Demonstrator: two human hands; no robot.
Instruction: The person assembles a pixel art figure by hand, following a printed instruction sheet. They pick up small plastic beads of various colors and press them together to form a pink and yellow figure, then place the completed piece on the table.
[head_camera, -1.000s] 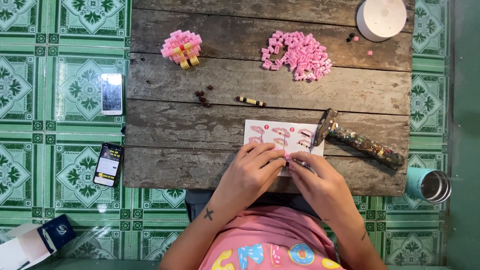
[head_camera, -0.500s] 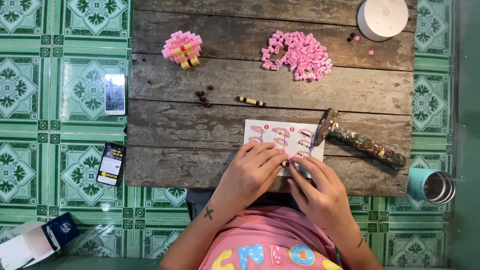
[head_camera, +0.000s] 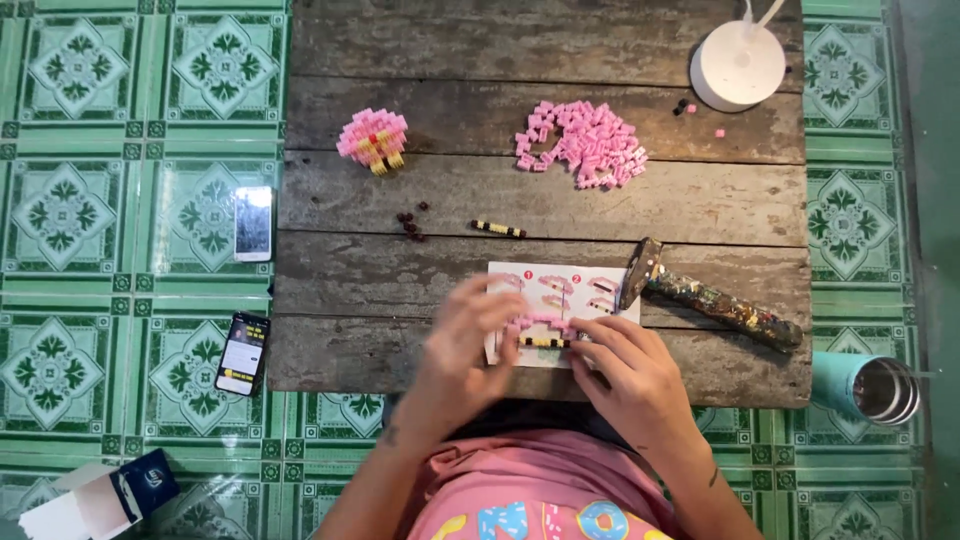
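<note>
Hands: left hand (head_camera: 470, 340) and right hand (head_camera: 625, 365) pinch together on a small pink brick piece (head_camera: 540, 330).
Place: over the instruction sheet (head_camera: 600, 285), near worktop (head_camera: 420, 270) edge.
Tip: press bricks squarely, support underneath.

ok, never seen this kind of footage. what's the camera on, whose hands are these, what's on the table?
One camera, worn on a person's head, looking straight down. No machine: two bare hands. The left hand and right hand press on a small pink and black-yellow brick piece over an instruction sheet. On the wooden table lie a heap of pink bricks, a built pink model, a hammer and a white round lamp base. Two phones and a teal cup sit on the tiled floor.
</note>
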